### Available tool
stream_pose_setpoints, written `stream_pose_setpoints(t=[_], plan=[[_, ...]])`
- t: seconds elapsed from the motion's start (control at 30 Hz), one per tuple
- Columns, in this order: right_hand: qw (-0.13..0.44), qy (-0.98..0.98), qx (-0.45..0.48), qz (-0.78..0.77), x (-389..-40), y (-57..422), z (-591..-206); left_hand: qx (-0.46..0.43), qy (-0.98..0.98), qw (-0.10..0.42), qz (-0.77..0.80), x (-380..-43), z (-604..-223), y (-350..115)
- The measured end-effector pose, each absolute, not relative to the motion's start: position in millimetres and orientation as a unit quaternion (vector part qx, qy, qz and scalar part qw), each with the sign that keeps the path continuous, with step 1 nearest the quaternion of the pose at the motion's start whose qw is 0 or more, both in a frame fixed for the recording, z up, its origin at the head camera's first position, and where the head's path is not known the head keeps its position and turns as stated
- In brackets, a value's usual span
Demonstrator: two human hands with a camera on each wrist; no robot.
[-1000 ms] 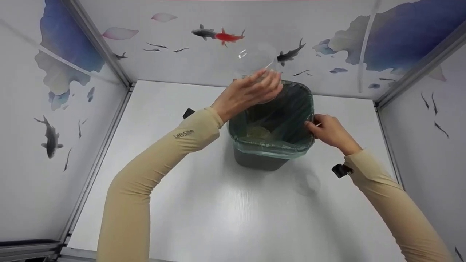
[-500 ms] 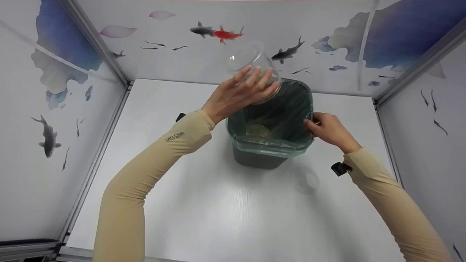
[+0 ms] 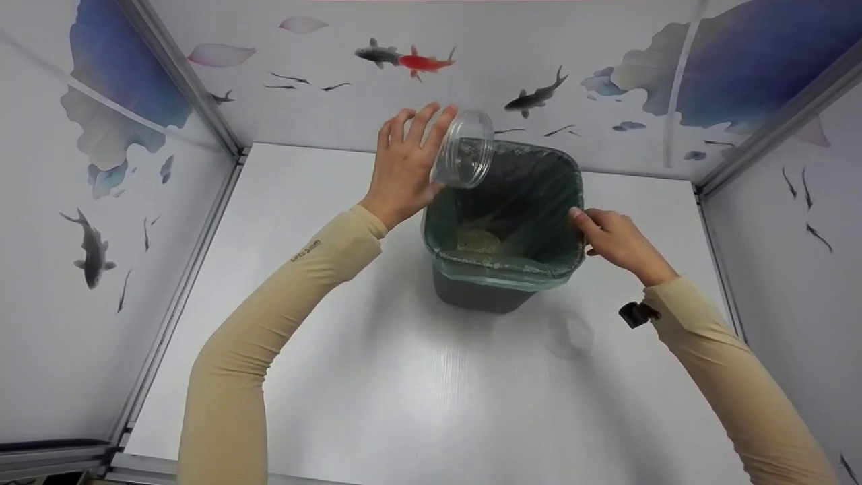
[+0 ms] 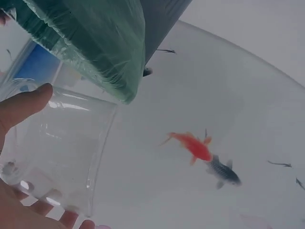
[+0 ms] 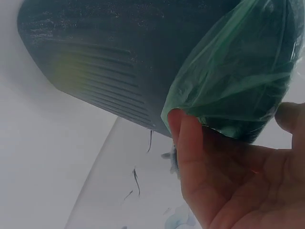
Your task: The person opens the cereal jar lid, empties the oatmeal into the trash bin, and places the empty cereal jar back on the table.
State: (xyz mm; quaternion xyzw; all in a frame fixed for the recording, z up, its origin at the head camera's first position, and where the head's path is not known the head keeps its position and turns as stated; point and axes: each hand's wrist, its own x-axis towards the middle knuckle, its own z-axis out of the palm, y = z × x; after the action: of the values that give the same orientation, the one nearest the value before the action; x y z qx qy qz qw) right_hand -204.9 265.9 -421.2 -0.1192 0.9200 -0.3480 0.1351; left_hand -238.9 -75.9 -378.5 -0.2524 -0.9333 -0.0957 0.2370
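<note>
My left hand [image 3: 404, 158] grips a clear plastic jar [image 3: 466, 155] lying on its side, its open mouth facing right over the back left corner of the bin. In the left wrist view the thumb lies along one side of the clear jar [image 4: 71, 143] and the fingers curl under the other. A dark grey trash bin [image 3: 481, 296] stands on the white table, lined with a green plastic bag [image 3: 495, 273]. At its right rim my right hand [image 3: 616, 242] pinches the edge, thumb inside and fingers outside against the liner. A pale yellowish heap [image 3: 479, 241] lies inside the bin.
A faint clear round disc [image 3: 569, 335] lies on the white table [image 3: 431, 404], in front and right of the bin. White panels painted with fish close off the back wall [image 3: 465, 40] and both sides, with metal frame rails at the corners.
The left hand has turned the jar from upside down over the bin onto its side and drawn it slightly left. The right hand stays at the rim, its thumb shifted slightly up.
</note>
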Motion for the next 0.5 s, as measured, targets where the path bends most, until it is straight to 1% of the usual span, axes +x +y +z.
stream_pose_setpoints(t=[0.17, 0.37, 0.5], plan=[[0.144, 0.915, -0.109, -0.361, -204, 270, -421, -0.22, -0.94, 0.182, -0.186, -243, -382, -88], [0.151, 0.914, -0.098, -0.363, -203, 277, -425, -0.179, -0.931, 0.142, -0.285, -245, -393, -108], [0.144, 0.916, -0.095, -0.363, -202, 282, -430, -0.144, -0.915, 0.115, -0.359, -242, -407, -123]])
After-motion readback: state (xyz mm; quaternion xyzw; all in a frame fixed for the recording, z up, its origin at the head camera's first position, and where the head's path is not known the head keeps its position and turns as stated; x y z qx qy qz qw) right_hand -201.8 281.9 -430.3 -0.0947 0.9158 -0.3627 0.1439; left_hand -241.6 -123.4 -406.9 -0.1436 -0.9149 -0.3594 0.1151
